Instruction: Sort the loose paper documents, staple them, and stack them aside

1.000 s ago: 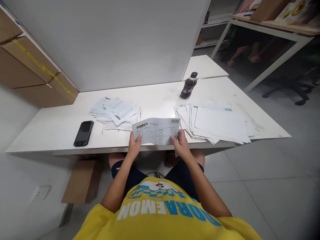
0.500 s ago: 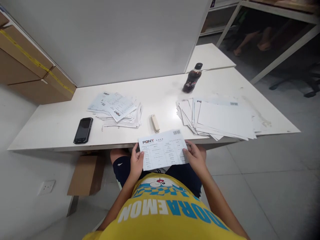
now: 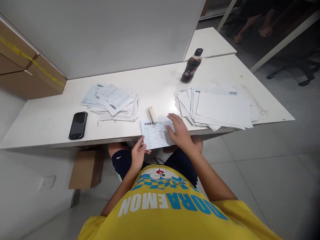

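Observation:
A printed paper form headed PONY lies over the table's front edge, its lower part sticking out above my lap. My left hand grips its lower left corner between thumb and fingers. Above the right part of the sheet is my right hand, fingers stretched and somewhat apart, with nothing held; whether it touches the paper I cannot tell. Just past the form's top edge sits a small cream stapler, close to the sheet.
A pile of forms is on the left of the white table, a larger paper stack on the right. A phone rests at front left; a cola bottle stands behind. Cardboard boxes border the left.
The form has moved forward onto the table edge near the stapler. My right hand has left the form's right edge and moved inward and forward over it; my left hand keeps its hold.

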Demonstrator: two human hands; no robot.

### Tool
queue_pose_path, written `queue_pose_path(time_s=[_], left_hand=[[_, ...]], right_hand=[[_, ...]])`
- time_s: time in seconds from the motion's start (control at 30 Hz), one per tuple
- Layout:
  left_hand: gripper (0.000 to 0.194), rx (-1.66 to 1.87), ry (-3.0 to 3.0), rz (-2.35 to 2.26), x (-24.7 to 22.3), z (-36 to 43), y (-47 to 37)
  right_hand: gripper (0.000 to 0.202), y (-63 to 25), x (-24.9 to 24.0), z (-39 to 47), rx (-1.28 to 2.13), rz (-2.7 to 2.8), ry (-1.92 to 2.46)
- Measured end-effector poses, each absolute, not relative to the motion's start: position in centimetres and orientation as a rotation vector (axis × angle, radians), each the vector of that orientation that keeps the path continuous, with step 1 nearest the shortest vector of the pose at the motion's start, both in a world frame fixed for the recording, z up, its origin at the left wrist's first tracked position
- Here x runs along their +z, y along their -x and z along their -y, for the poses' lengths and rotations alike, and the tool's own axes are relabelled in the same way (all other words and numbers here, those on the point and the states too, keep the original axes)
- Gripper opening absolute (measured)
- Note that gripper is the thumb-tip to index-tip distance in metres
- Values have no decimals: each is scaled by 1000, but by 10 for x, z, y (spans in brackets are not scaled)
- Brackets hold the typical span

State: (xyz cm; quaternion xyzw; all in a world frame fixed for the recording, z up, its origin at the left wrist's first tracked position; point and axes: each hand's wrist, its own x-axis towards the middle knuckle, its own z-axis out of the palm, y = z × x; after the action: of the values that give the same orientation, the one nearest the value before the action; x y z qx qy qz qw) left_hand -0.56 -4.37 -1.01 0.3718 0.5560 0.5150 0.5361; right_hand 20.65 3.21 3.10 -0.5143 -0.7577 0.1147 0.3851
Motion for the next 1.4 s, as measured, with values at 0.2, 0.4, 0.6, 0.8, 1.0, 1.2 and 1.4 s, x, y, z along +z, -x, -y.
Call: queue_pose_path(time_s=[0.2,0.4,0.6,0.8,1.0,1.2,1.4], left_hand=[[38,1269,-934,-1437,-7,45,10],[42,1240,-964,-1437,-16,52,17],[46,1231,-907,-1442,-20,51,15],[53,1144,-902,-1259,10,58,10],[54,1004,-1083,-1021,39,64,13],[53,729,-1400,-658,79,41,-20],[40,783,-1869,-725,75,-26,-77]], right_hand=[[36,-173,30,-74,402,2174,1136],[44,-155,15,-54,281,2096,1317],[40,-148,30,-50,232,2125,1417],[50,-184,37,-32,330,2316,999],[50,-213,14,34,308,2249,944],[36,-275,25,58,-27,1777,1429],[40,-346,40,8,-614,1131,1715]])
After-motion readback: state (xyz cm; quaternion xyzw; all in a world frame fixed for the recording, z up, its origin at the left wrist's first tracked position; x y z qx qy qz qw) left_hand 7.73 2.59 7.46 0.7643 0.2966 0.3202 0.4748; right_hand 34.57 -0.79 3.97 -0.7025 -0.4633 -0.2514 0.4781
